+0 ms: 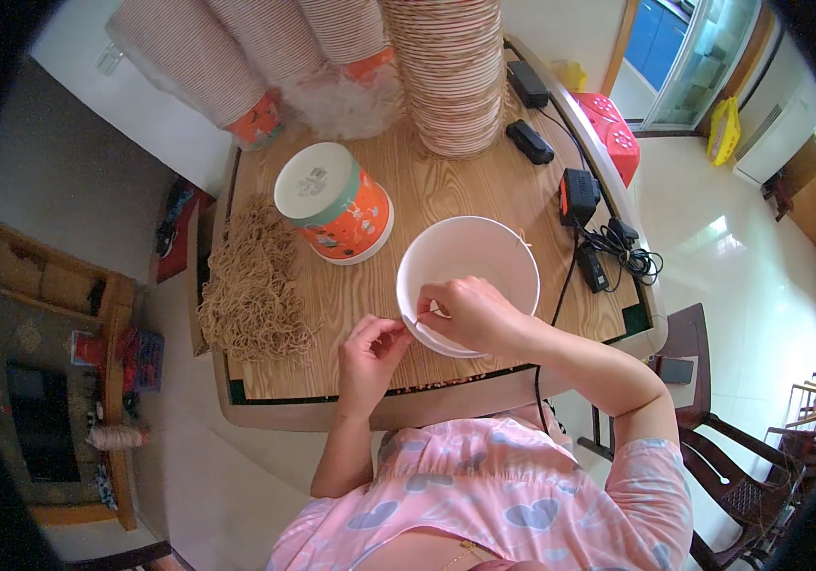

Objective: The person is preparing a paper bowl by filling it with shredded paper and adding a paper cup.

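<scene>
A white paper bucket (pixel 512 271) stands upright, mouth up, near the table's front edge. Reaching over its mouth, my right hand (pixel 470 312) pinches the left part of the rim, fingers inside. My left hand (pixel 370 354) meets the same spot from outside, fingertips pressed together; whatever they hold is too small to make out. A short bit of tan cord (pixel 525 238) pokes through the bucket's far right side. Behind and left, an orange and green printed bucket (pixel 346 219) rests upside down. Beside it lies a heap of tan cords (pixel 255 285).
Tall stacks of nested buckets (pixel 451 76) line the table's back, some in clear plastic (pixel 341 100). Along the right edge are black adapters (pixel 579 195) and a coiled cable (pixel 631 252); one wire runs past the bucket. A red stool (pixel 608 133) stands beyond the table.
</scene>
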`<state>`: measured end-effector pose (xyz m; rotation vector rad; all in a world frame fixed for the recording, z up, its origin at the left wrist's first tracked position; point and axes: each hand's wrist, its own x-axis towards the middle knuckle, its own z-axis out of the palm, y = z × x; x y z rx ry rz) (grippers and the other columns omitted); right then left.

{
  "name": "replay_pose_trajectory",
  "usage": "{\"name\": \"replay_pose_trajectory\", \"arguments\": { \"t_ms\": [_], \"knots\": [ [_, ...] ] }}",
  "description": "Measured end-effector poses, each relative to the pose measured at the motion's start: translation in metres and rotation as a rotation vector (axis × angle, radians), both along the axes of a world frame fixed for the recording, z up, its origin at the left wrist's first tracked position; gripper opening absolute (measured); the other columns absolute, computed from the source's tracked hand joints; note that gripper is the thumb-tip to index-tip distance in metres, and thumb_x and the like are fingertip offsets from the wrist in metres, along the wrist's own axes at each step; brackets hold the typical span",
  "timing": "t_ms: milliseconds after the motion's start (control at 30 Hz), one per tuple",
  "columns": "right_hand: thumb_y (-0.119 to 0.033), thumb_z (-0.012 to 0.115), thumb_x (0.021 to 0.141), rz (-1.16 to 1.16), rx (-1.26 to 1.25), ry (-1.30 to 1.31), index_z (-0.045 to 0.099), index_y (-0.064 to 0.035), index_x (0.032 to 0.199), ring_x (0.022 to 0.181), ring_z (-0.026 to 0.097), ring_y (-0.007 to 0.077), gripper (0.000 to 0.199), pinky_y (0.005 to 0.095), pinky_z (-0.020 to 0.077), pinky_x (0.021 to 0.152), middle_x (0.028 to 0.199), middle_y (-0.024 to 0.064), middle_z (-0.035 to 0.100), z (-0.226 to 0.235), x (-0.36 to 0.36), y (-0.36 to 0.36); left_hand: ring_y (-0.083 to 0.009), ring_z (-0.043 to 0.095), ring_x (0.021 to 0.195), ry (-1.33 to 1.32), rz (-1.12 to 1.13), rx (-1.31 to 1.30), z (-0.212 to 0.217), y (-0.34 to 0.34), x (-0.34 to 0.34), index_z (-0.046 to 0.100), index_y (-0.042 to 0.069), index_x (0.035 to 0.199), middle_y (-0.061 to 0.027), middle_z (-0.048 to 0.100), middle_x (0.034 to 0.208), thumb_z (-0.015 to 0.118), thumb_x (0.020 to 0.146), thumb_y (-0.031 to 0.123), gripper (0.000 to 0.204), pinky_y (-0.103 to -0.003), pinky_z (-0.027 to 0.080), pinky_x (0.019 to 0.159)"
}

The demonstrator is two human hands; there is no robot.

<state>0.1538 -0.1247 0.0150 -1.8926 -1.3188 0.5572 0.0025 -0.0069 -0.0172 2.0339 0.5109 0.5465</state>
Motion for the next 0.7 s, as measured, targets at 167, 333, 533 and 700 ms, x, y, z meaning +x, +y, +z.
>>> {"name": "replay_pose_trajectory", "arguments": {
  "t_ms": [167, 333, 533, 700],
  "knots": [
    [-0.016, 0.062, 0.077, -0.023, 0.004, -0.004, 0.063, -0.0054, 0.084, 0.065, 0.06, 0.0315, 0.013, 0.0391, 0.0463, 0.059, 0.069, 0.0153, 0.061, -0.002, 0.0, 0.001, -0.0093, 0.05, 0.061, -0.001, 0.003, -0.003, 0.0, 0.0, 0.0, 0.063, 0.001, 0.086, -0.0031, 0.054, 0.073, 0.07, 0.074, 0.003, 0.014, -0.023, 0.041, 0.055],
    [-0.016, 0.062, 0.078, -0.012, -0.021, -0.003, 0.063, -0.0059, 0.085, 0.065, 0.06, 0.0318, 0.013, 0.0401, 0.0461, 0.06, 0.07, 0.0149, 0.061, -0.003, -0.001, 0.001, -0.0092, 0.05, 0.061, -0.001, 0.007, -0.012, 0.0, 0.0, 0.001, 0.063, 0.0, 0.085, -0.0028, 0.054, 0.073, 0.07, 0.075, 0.002, 0.012, -0.022, 0.041, 0.055],
    [-0.016, 0.062, 0.077, -0.017, -0.018, -0.029, 0.063, -0.0057, 0.084, 0.063, 0.059, 0.0303, 0.013, 0.039, 0.0462, 0.059, 0.069, 0.014, 0.061, -0.008, 0.0, 0.002, -0.0092, 0.05, 0.061, 0.02, -0.002, -0.001, 0.0, 0.0, 0.002, 0.064, 0.001, 0.085, -0.0031, 0.055, 0.075, 0.07, 0.075, 0.002, 0.012, -0.022, 0.042, 0.055],
    [-0.015, 0.064, 0.079, -0.025, 0.021, 0.15, 0.064, -0.0045, 0.086, 0.06, 0.057, 0.017, 0.013, 0.0306, 0.0443, 0.056, 0.066, 0.0097, 0.06, 0.024, 0.002, -0.003, -0.0098, 0.053, 0.063, -0.156, 0.054, -0.02, 0.017, -0.003, 0.001, 0.065, 0.004, 0.093, -0.0034, 0.058, 0.08, 0.071, 0.072, 0.0, 0.022, -0.022, 0.044, 0.056]
  ]
}}
